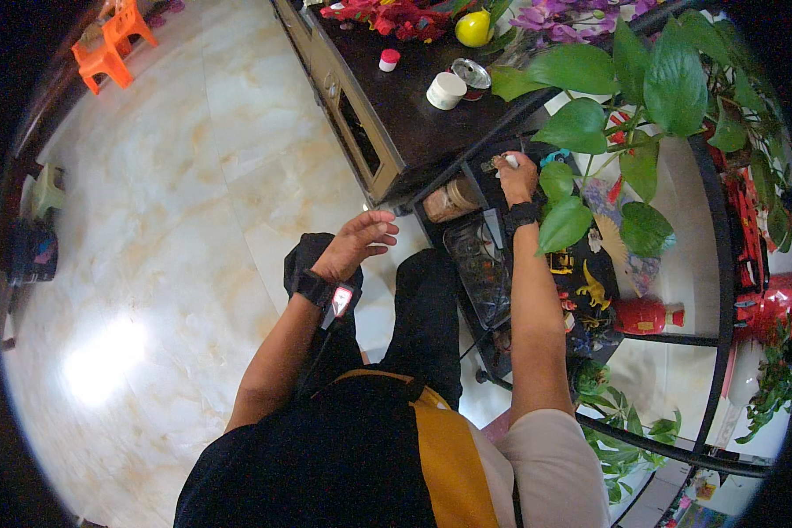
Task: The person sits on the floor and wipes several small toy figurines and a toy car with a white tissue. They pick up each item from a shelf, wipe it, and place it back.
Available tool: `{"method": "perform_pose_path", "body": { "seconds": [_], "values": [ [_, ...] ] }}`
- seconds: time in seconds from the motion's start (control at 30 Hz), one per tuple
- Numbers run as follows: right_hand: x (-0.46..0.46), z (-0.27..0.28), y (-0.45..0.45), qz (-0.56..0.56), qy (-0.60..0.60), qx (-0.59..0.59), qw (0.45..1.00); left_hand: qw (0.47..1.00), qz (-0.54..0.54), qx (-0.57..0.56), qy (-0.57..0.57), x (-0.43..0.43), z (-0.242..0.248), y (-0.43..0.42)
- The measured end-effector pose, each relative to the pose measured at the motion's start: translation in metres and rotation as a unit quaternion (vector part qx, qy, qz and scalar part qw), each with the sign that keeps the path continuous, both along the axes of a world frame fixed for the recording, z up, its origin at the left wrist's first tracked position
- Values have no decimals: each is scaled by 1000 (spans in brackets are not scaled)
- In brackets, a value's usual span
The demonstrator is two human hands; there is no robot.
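My right hand (517, 178) reaches into the black shelf unit, its fingers around a small white object (511, 161) that they partly hide. A clear jar with a light lid (450, 199) lies on its side in the compartment left of it, and a dark clear-walled container (478, 267) is below. My left hand (360, 245) hangs above my knees, fingers apart and empty. On the dark cabinet top (406, 119) are a white tub (446, 90), an open metal tin (472, 74) and a small red-lidded pot (389, 60).
Broad pothos leaves (571, 125) overhang the shelf beside my right forearm. A yellow toy dinosaur (593, 288), a folding fan (612, 237) and a red bottle (643, 316) stand or lie on the shelf. Orange plastic chairs (105, 63) are far off on the tiled floor.
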State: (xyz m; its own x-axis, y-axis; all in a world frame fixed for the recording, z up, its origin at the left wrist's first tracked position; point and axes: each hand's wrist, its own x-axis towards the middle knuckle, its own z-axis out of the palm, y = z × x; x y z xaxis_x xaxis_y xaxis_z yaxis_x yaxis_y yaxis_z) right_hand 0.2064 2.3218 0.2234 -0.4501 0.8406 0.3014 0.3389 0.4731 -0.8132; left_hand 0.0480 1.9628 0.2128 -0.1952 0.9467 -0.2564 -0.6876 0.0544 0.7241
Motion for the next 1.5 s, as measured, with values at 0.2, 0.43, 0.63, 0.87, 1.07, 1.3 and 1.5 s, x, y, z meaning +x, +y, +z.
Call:
{"method": "perform_pose_path", "body": {
  "seconds": [0.2,0.43,0.63,0.87,1.07,1.3,1.5],
  "values": [
    [-1,1,0,-32,-76,29,996,1000,-4,7,12,4,1,1],
    [34,15,-6,118,288,-242,919,999,-14,-1,40,10,8,3],
    [102,73,22,31,46,124,991,998,-25,1,58,16,3,5],
    [146,134,-13,-134,-205,38,969,991,-66,4,118,21,-1,6],
    [130,117,-6,-37,-189,185,964,992,-68,13,103,27,2,9],
    [114,86,36,-146,-396,183,888,995,-47,-8,92,25,5,8],
    [110,57,45,-99,-506,106,850,996,-58,2,74,18,8,4]
  ]
}}
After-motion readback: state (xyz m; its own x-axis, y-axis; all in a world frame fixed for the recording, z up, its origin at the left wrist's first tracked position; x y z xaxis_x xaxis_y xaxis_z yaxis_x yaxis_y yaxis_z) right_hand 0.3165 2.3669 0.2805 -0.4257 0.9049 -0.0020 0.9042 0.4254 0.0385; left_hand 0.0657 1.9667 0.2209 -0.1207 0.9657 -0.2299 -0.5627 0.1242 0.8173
